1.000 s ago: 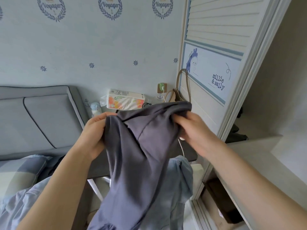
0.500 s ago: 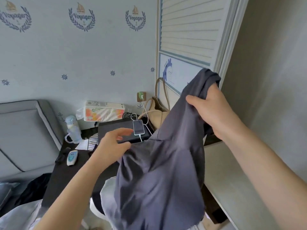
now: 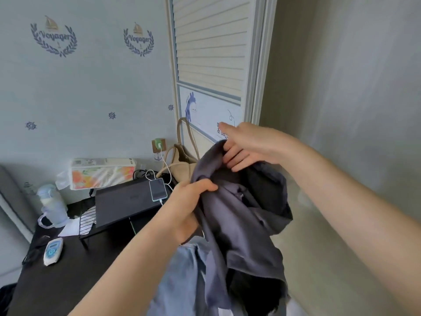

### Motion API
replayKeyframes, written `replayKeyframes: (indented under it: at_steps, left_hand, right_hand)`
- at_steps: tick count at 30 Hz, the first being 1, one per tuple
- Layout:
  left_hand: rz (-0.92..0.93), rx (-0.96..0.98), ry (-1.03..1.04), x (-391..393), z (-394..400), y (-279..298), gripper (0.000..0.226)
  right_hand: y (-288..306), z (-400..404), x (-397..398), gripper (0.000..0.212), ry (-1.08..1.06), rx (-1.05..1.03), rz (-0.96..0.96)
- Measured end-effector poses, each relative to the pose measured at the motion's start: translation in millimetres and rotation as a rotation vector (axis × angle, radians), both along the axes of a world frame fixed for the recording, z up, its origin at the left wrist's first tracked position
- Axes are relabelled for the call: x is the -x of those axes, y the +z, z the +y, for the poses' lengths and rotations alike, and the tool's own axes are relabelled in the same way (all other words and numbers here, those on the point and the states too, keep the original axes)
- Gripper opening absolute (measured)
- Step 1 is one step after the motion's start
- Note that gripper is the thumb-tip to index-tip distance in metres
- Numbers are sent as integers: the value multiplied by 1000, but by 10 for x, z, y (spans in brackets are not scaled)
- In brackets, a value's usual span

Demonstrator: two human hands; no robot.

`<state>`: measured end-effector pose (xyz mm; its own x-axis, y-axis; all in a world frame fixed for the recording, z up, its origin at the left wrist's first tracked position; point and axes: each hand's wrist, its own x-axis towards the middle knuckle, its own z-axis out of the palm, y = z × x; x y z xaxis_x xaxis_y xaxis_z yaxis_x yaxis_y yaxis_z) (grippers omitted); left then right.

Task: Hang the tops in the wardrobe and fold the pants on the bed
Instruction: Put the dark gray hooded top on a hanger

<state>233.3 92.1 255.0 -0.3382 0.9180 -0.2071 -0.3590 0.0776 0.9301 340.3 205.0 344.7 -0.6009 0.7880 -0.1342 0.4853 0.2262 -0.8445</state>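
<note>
Left hand (image 3: 189,201) has its fingers curled round a bunched edge of the dark grey soft-knit top (image 3: 241,215); right hand (image 3: 243,147) pinches the opposite edge of the same opening, index finger sticking out straight; garment is held up in mid-air between the two hands, in front of the white louvred wardrobe door (image 3: 211,60), rest of it hanging slack below; a pale blue denim garment (image 3: 182,277) hangs under it, can't tell what's holding that one.

Read: finding the neck or hem opening ready for a hanger; no hanger in view.

Risks:
- only the edges are held, fabric is limp; loosen one hand and the top drops, probably onto the denim piece
- swinging cloth is near the dark bedside table (image 3: 68,274); the phone (image 3: 157,189) on its white charging cable (image 3: 164,163) could get snagged and dragged off the black laptop (image 3: 123,204)
- layers bunched; easy to grab the wrong opening and hang it twisted
</note>
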Motion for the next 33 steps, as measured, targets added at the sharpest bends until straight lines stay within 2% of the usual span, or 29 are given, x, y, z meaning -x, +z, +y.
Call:
replayKeyframes:
  at_steps: [2, 5, 9, 12, 14, 17, 20, 22, 23, 25, 27, 29, 31, 32, 33]
  left_hand:
    - [-53, -17, 5, 89, -10, 31, 32]
    - [-31, -22, -27, 187, -19, 49, 39]
    - [12, -55, -80, 288, -37, 64, 37]
    - [25, -85, -116, 389, -45, 54, 43]
    - [33, -94, -131, 458, -53, 57, 49]
    - [80, -76, -127, 567, -48, 54, 34]
    - [155, -59, -125, 628, -12, 49, 31]
    - [356, -58, -150, 614, 27, 19, 21]
    - [466, -51, -168, 581, 45, 1, 23]
    - [695, -35, -221, 496, 92, -48, 45]
    - [937, -57, -260, 352, 161, -79, 53]
    - [1179, -110, -158, 275, 244, -128, 48]
    - [1417, -143, -14, 267, 348, -152, 43]
    - [1491, -141, 27, 268, 413, -153, 40]
    - [1518, -120, 51, 314, 440, -148, 36]
  right_hand:
    - [-221, 120, -147, 53, 110, -56, -107]
    - [-509, 160, -297, 38, 296, -69, -157]
    - [-750, 120, -365, 26, 404, 102, -67]
    - [-845, 89, -375, 18, 453, 97, 10]
    - [-873, 49, -346, 9, 455, 10, 69]
    - [-855, 20, -292, 20, 363, -174, 183]
    - [-793, 41, -295, 24, 272, -169, 247]
    - [-787, 28, -298, 25, 238, -128, 234]
    - [-784, 14, -300, 25, 214, -172, 198]
    - [-803, -7, -291, 24, 147, -297, 145]
    - [-795, -25, -311, 23, 59, -370, 162]
    - [-749, -62, -364, 19, 24, -435, 206]
    - [-670, -111, -477, 8, 43, -454, 226]
    - [-626, -130, -578, 7, 56, -454, 210]
    - [-589, -139, -649, 17, 72, -476, 160]
